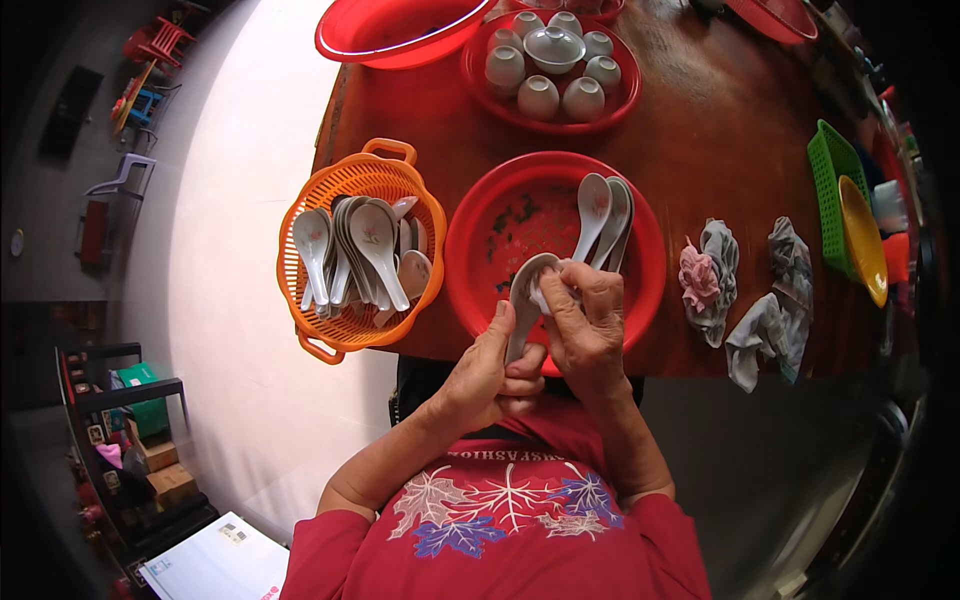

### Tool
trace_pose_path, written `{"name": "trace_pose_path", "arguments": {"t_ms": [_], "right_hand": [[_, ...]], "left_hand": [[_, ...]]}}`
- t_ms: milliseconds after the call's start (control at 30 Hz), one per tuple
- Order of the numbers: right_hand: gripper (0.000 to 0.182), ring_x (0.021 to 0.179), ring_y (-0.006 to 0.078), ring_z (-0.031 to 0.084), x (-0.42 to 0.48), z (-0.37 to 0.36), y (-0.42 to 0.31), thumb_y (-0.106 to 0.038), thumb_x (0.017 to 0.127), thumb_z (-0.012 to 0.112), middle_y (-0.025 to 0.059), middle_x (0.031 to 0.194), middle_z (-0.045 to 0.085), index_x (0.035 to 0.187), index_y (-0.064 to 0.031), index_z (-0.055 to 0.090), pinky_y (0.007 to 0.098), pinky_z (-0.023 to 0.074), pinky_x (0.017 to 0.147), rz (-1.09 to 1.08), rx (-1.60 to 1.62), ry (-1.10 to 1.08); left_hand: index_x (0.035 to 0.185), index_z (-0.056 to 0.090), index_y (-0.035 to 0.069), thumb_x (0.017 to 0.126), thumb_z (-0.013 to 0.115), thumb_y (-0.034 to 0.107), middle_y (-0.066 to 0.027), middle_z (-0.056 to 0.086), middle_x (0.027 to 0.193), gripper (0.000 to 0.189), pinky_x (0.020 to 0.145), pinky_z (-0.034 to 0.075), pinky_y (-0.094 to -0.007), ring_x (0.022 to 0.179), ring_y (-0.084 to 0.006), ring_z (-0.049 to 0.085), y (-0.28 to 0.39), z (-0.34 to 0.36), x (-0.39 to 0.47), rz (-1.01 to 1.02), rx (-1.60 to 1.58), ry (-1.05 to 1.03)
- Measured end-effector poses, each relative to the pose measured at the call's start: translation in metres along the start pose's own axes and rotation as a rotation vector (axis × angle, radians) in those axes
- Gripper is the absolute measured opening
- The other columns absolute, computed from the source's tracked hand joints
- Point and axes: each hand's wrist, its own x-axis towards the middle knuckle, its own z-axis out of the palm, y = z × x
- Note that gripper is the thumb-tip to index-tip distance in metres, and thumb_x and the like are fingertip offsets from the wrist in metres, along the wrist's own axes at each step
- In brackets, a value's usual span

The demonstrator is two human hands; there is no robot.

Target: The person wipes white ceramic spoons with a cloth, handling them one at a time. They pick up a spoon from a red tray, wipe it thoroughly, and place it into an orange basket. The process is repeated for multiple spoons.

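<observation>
My left hand (491, 371) grips a white ceramic soup spoon (520, 307) by its handle, bowl end pointing away from me. Pressed into the spoon's bowl is a small wad of white cloth or tissue (541, 294), pinched by the fingers of my right hand (589, 322). Both hands are over the near rim of a red plastic basin (480, 202) with a printed floral bottom. Inside that basin, several ceramic spoons (595, 206) lean together at the right. To the left, an orange plastic colander (304, 199) holds a stack of flower-patterned ceramic spoons (373, 229).
Beyond the basin, a red tray (480, 90) carries upturned white cups (538, 97) and a lidded bowl (553, 46). A red tub (375, 34) overhangs the table's left edge. Crumpled cloths (720, 262) lie at right on the wooden table (705, 112), near a green basket (829, 202) and yellow dish (861, 240).
</observation>
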Motion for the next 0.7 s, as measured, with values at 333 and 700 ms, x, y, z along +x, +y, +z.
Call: {"name": "trace_pose_path", "arguments": {"t_ms": [333, 700], "right_hand": [[0.04, 0.086, 0.0256, 0.056, -0.007, -0.016, -0.018, 0.013, 0.066, 0.063, 0.011, 0.095, 0.056, 0.104, 0.0012, 0.065, 0.0348, 0.0494, 0.068, 0.371, 0.479, -0.177], [0.041, 0.088, 0.0272, 0.055, 0.002, 0.014, -0.008, 0.001, 0.06, 0.07, 0.0106, 0.102, 0.06, 0.101, 0.0003, 0.065, 0.0372, 0.0463, 0.075, 0.04, 0.149, 0.06]], "left_hand": [[0.08, 0.046, 0.01, 0.095, 0.023, 0.064, 0.005, 0.033, 0.058, 0.06, 0.039, 0.02, -0.0223, 0.041, -0.0058, 0.023, -0.007, -0.015, 0.012, 0.004, -0.127, 0.042], [0.106, 0.053, 0.017, 0.099, 0.027, 0.054, 0.0026, 0.052, 0.074, 0.046, 0.042, 0.035, -0.0242, 0.047, -0.0085, 0.039, -0.011, -0.03, 0.016, 0.067, -0.188, -0.091]]}}
